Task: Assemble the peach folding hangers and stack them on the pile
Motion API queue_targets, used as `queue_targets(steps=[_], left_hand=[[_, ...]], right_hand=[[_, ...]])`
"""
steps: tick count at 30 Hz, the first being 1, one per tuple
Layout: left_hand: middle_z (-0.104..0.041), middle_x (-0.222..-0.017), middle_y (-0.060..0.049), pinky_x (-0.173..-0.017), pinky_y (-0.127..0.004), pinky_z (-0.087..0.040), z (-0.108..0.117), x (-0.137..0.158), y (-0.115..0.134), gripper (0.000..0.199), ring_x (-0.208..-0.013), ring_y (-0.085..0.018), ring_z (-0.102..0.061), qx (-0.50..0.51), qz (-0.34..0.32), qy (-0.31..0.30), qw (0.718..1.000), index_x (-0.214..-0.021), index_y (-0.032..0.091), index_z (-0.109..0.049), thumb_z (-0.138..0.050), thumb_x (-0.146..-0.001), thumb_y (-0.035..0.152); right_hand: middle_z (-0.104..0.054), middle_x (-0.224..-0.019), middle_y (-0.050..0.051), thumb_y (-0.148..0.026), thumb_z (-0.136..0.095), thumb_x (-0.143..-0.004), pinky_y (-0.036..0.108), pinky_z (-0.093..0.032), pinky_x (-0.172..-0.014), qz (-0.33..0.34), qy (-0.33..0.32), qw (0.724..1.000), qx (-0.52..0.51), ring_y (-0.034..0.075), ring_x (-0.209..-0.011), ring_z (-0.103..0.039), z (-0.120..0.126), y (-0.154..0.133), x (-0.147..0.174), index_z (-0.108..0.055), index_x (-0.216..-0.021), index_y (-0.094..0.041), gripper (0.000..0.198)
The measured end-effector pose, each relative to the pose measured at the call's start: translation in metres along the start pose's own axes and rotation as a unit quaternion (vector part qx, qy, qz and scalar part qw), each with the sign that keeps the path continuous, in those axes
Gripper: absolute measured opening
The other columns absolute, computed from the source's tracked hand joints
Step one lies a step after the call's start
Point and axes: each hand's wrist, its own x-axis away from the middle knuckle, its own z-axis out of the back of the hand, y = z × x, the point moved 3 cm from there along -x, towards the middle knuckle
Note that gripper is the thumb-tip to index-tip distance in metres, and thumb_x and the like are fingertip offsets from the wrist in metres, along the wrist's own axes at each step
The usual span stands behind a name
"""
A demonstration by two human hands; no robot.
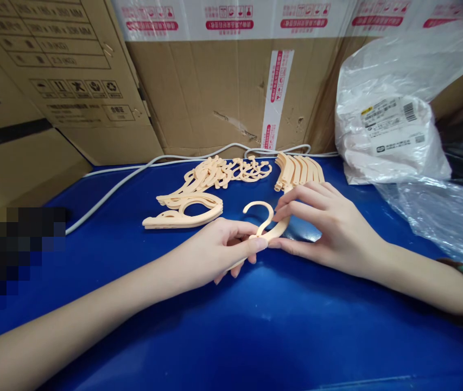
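Observation:
Between my hands is a cream plastic folding hanger, its curved hook pointing up. My left hand pinches it at the base of the hook, thumb on top. With thumb and fingers, my right hand grips the hanger's curved arm on the right side. The hanger's lower part is mostly hidden by my left fingers. Behind my left hand lie stacked folded hangers. Beyond them is a pile of loose hooks and hanger parts. A row of curved hanger arms lies just behind my right hand.
Everything rests on a blue tabletop. Cardboard boxes stand along the back and left. A white cable runs along the back edge. At the right are a white plastic bag with a label and clear plastic film.

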Motion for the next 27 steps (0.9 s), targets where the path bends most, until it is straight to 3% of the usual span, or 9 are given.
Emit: queue_targets(steps=[7,13,18,21,24,27], left_hand=[[-0.047,-0.057,0.005,-0.034,-0.012,-0.034,0.0,-0.001,-0.001,0.034,-0.043,-0.007,-0.041,-0.003,0.006,-0.001,1.0,-0.083,0.018,-0.058,-0.051,-0.091,0.049],[-0.046,-0.056,0.005,-0.034,-0.012,-0.034,-0.001,0.0,-0.002,0.033,-0.045,-0.008,-0.042,-0.004,0.002,-0.006,1.0,-0.083,0.018,-0.058,-0.05,-0.092,0.049],[-0.051,-0.066,0.004,-0.038,-0.015,-0.036,-0.002,0.001,-0.004,0.035,-0.05,-0.008,-0.047,-0.034,-0.004,0.003,0.999,-0.09,0.018,-0.059,-0.047,-0.093,0.051],[-0.05,-0.065,0.004,-0.044,-0.016,-0.033,-0.004,0.004,0.002,0.035,-0.052,-0.008,-0.046,-0.103,-0.047,0.015,0.993,-0.083,0.018,-0.058,-0.045,-0.096,0.048],[-0.051,-0.062,0.004,-0.05,-0.02,-0.03,-0.008,0.008,0.012,0.035,-0.054,-0.008,-0.046,-0.247,-0.13,0.045,0.959,-0.075,0.017,-0.056,-0.045,-0.098,0.041],[-0.065,-0.079,-0.001,-0.057,-0.024,-0.034,-0.016,0.013,0.016,0.027,-0.069,-0.014,-0.059,-0.393,-0.208,0.039,0.895,-0.093,0.018,-0.062,-0.043,-0.099,0.036]], right_hand=[[-0.064,-0.099,0.008,-0.05,-0.061,-0.088,0.036,-0.041,-0.08,-0.01,0.002,1.0,-0.001,0.023,-0.095,-0.058,0.0,0.002,0.0,-0.063,-0.101,-0.02,0.033],[-0.064,-0.077,0.0,-0.043,-0.059,-0.091,0.034,-0.038,-0.076,-0.008,-0.03,0.999,-0.034,0.016,-0.075,-0.059,-0.003,0.0,0.0,-0.062,-0.107,-0.019,0.028],[-0.067,-0.09,0.005,-0.038,-0.056,-0.092,0.036,-0.037,-0.079,-0.003,-0.067,0.997,-0.046,0.02,-0.085,-0.059,-0.005,-0.001,-0.001,-0.062,-0.11,-0.018,0.028],[-0.066,-0.096,0.006,-0.033,-0.048,-0.096,0.035,-0.037,-0.08,-0.022,-0.075,0.994,-0.074,0.02,-0.089,-0.059,-0.005,-0.002,-0.001,-0.062,-0.103,-0.019,0.022],[-0.065,-0.098,0.006,-0.033,-0.04,-0.1,0.035,-0.037,-0.081,-0.044,-0.075,0.992,-0.094,0.02,-0.091,-0.058,-0.004,-0.002,-0.002,-0.062,-0.097,-0.02,0.026],[-0.063,-0.096,0.005,-0.039,-0.044,-0.098,0.035,-0.038,-0.081,-0.067,-0.075,0.991,-0.09,0.02,-0.089,-0.056,-0.005,0.0,-0.002,-0.059,-0.092,-0.021,0.025]])
